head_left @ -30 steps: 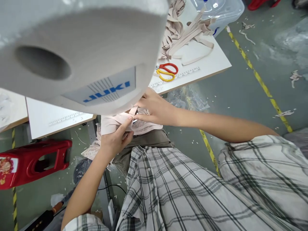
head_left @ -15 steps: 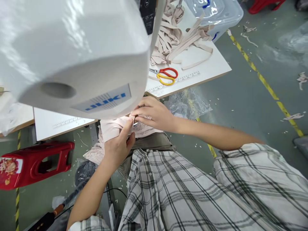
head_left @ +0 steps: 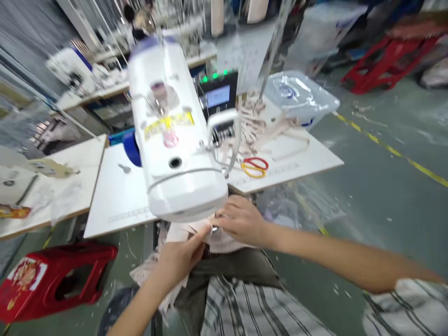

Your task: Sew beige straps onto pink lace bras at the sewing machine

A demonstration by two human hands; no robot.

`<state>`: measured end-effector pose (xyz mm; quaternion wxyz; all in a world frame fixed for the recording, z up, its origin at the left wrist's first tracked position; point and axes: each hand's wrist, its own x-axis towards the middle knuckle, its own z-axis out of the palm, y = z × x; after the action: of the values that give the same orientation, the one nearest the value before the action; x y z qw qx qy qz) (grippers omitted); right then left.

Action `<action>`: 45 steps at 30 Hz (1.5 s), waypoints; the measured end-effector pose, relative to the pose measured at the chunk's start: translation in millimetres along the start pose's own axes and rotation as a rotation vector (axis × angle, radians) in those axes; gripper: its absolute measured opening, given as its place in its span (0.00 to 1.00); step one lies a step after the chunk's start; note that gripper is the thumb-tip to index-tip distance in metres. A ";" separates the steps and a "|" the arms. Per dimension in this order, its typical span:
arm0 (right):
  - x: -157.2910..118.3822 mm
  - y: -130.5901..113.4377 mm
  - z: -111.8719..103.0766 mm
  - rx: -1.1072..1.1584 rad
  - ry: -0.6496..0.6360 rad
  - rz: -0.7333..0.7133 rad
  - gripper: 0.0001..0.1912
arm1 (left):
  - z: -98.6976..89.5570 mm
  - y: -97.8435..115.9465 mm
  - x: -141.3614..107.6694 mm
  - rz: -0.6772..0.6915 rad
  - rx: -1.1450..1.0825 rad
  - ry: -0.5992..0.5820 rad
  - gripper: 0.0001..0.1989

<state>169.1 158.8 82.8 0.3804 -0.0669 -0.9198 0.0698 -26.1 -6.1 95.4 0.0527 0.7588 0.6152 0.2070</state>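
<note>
Pale pink fabric with lace [head_left: 229, 243] lies over my lap, just under the front end of a white sewing machine [head_left: 187, 193]. My left hand [head_left: 184, 256] is closed on the fabric, thumb and forefinger pinching its upper edge. From the right, my right hand [head_left: 243, 221] grips the same edge, its fingertips close to the left thumb. A small shiny sliver shows between the hands, too blurred to name. More of the lace hangs down at the left, beneath my left forearm.
Scissors with red and yellow handles [head_left: 254, 168] lie on the white table [head_left: 297, 161], before a heap of pale pink strips [head_left: 254, 123]. Behind stands a clear lidded plastic box [head_left: 303, 95]. A red stool [head_left: 87, 275] is at lower left. A person works far back.
My view has tilted up and back, so the whole machine top and the room behind now show. Both hands keep their hold on the fabric at nearly the same place.
</note>
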 end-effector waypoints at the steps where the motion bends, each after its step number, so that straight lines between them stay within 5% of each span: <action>1: 1.7 -1.4 -0.1 0.002 0.006 0.017 0.11 | -2.1 2.3 1.2 -0.022 -0.020 -0.022 0.29; 9: 2.8 -1.5 -1.6 0.008 0.009 -0.016 0.10 | -16.4 11.6 5.9 -0.004 0.013 -0.049 0.29; 20: -7.3 14.4 3.8 -0.043 -0.019 -0.063 0.08 | 0.3 6.6 13.0 0.016 0.142 0.058 0.29; 29: -10.9 15.4 2.8 -0.026 0.005 -0.041 0.09 | -6.1 29.5 35.8 -0.057 0.177 0.010 0.16; 32: -17.6 13.9 5.9 0.194 -0.039 0.133 0.13 | 2.2 30.5 31.0 -0.117 0.175 0.011 0.18; 36: -24.3 10.7 23.4 0.862 -0.004 0.712 0.20 | 17.6 40.4 17.5 -0.289 0.224 -0.047 0.21; 38: -21.8 10.5 37.5 1.075 0.033 0.882 0.25 | 24.6 47.5 13.0 -0.369 0.261 -0.095 0.22; 45: 1.8 21.2 65.4 0.822 0.118 0.824 0.23 | 39.0 58.2 14.9 -0.536 0.257 -0.091 0.25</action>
<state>122.9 174.9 34.4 0.3671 -0.2698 -0.6926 0.5592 44.0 1.1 83.1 0.0363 0.5784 0.8117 0.0720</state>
